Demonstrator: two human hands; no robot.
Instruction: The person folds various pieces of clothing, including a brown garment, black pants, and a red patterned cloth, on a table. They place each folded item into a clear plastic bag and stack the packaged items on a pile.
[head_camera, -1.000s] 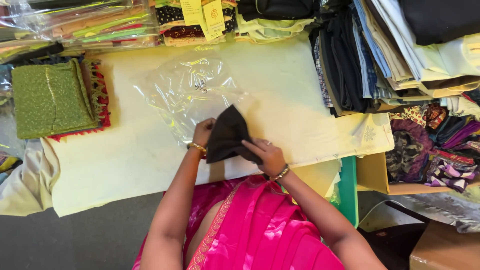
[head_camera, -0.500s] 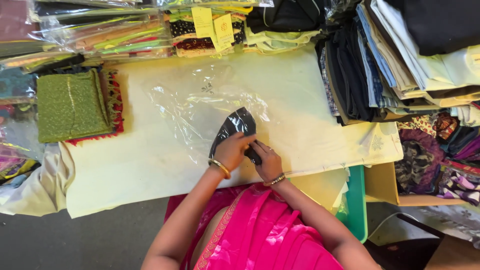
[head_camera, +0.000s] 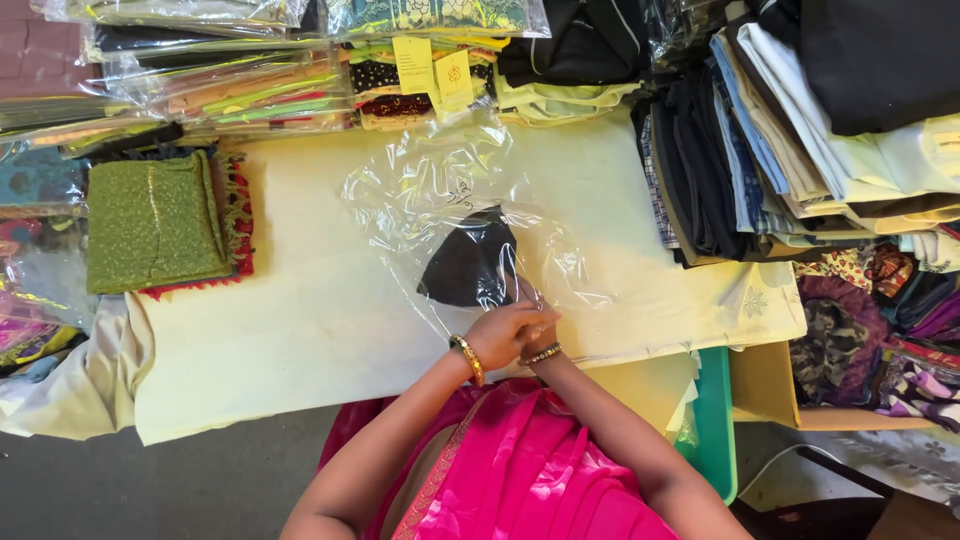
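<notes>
Fingers (head_camera: 520, 322) at clear plastic bag (head_camera: 440, 190) mouth, folded black cloth (head_camera: 468, 265) inside.

Both hands meet at the near edge of a clear plastic bag (head_camera: 470, 200) lying on the pale yellow cloth-covered desk (head_camera: 300, 330); the left hand (head_camera: 505, 333) lies over the right hand (head_camera: 540, 335), which is mostly hidden. A folded black cloth (head_camera: 468, 262) sits inside the bag. A folded green cloth (head_camera: 150, 222) lies well apart to the left, and stacked garments (head_camera: 800, 130) occupy the right side.
</notes>
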